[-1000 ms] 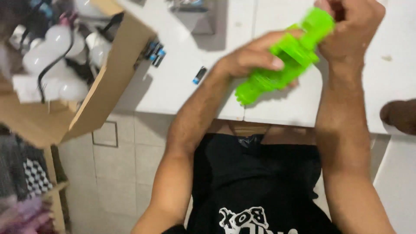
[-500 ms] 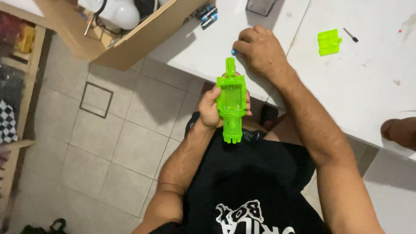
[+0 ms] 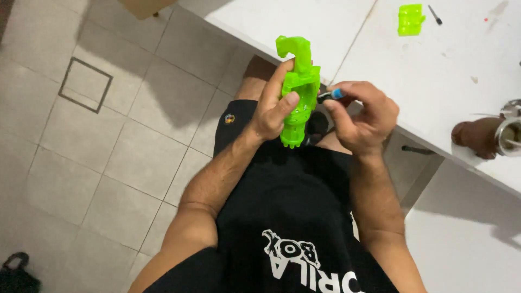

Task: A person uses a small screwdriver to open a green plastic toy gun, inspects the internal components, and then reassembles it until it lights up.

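the left hand (image 3: 271, 111) is closed around the bright green translucent plastic toy gun body (image 3: 297, 92), holding it upright over the lap just off the edge of the white table (image 3: 461, 65). to its right, the right hand (image 3: 361, 116) pinches a small blue-tipped screwdriver (image 3: 330, 96) with its tip at the toy's side, so the step looks like working a screw. the next move likely calls for a seated tip and a steady toy; a loose green plastic piece (image 3: 410, 19) lies well apart on the table.

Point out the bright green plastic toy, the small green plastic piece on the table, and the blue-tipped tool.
Bright green plastic toy (image 3: 300, 89), head view, middle of its body.
Small green plastic piece (image 3: 410, 19), head view, its centre.
Blue-tipped tool (image 3: 332, 95), head view, its tip.
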